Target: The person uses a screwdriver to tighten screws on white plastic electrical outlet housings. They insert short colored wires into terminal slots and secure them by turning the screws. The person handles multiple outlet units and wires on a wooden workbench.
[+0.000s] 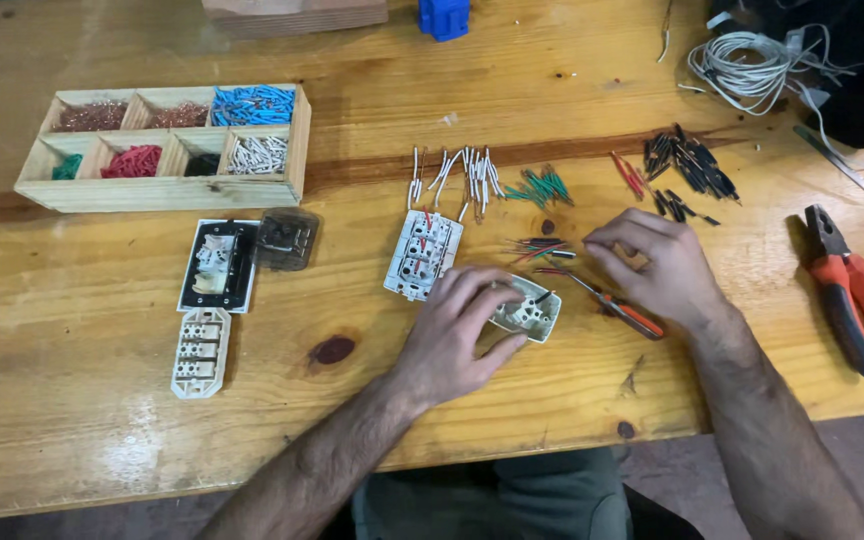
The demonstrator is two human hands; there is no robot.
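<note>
Your left hand lay curled over the near edge of a small white socket, fingers closed on it and pinning it to the desk, so that it would not slide while you worked at it. The socket sat just in front of you, cavity up, beside a larger white switch block that lay face up with short wires in its terminals. Your right hand was bent over a red-handled screwdriver, fingertips pinched near its shaft; the tip pointed toward the socket, which likely explains the steadying grip.

Cut wires were sorted in loose heaps within reach: white, green, red, black. Red pliers lay apart on your right.

At the far left stood a wooden tray with seven compartments. The back row held copper bits in two of them and blue pieces in the third; the front row held green, red, black and white pieces. Before it lay a black-framed switch plate, a smoky clear cover and a white terminal strip.
</note>
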